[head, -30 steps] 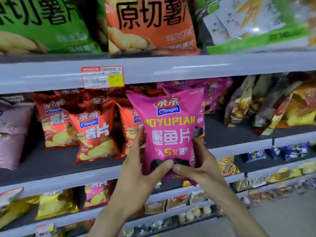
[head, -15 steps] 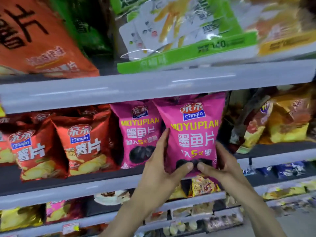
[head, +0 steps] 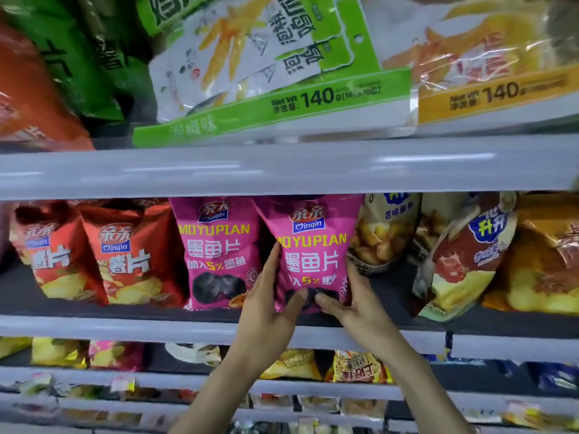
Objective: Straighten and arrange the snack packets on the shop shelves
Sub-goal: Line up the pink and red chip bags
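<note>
A pink snack packet point(head: 311, 249) stands upright on the middle shelf point(head: 94, 327), held at its lower part from both sides. My left hand point(head: 269, 305) grips its left edge with the thumb across the front. My right hand point(head: 354, 305) grips its right edge, thumb on the front too. A second pink packet point(head: 219, 252) of the same kind stands just to its left. Two red chip packets point(head: 131, 258) stand further left, leaning a little.
Tan and red-yellow packets point(head: 454, 255) lean to the right of the held one. The upper shelf point(head: 282, 170) carries large green, orange and yellow bags point(head: 269, 73). Lower shelves point(head: 313, 386) hold several small packets.
Both hands carried the pink packet rightward and pushed it back onto the middle shelf beside the other pink packet. The view moved right and closer to the shelf.
</note>
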A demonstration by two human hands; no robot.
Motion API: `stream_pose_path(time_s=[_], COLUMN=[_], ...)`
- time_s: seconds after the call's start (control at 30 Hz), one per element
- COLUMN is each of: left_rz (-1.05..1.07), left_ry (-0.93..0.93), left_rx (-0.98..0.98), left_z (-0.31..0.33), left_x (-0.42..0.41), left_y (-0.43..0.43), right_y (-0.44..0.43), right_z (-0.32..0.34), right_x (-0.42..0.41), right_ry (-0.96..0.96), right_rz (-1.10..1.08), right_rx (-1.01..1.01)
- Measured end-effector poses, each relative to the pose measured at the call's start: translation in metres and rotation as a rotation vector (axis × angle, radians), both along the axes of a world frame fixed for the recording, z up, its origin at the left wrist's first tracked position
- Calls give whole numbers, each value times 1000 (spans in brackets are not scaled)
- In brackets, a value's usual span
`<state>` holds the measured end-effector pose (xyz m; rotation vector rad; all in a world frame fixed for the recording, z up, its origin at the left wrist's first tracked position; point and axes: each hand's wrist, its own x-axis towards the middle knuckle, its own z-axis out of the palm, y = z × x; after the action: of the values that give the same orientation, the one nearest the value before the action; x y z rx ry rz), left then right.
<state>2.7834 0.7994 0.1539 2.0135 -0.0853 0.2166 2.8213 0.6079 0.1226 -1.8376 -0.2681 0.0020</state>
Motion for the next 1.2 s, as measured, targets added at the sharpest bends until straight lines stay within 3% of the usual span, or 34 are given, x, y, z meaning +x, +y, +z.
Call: stream_pose_path(time_s=[0.17,0.4,0.6,0.87,1.2], left_rz=[91,68,-16,-156,-350], left_ry=[52,81,52,81,18], left_rx=[29,105,349,589,707], left_z=[-3,7,14,12,10], left_x=[-3,-12,-35,-58,-94], left_y=[0,10,33,32,-55], right_y=[2,3,3,-5,-65], right_z=[2,10,30,42,36], right_x=[5,-10,-45,-118,-198], right_ry=[13,-38,-55,-46,-5], right_rz=[52,-87,-195,-374,-661], right_rx=[-76,-315,-701,-984,-1019])
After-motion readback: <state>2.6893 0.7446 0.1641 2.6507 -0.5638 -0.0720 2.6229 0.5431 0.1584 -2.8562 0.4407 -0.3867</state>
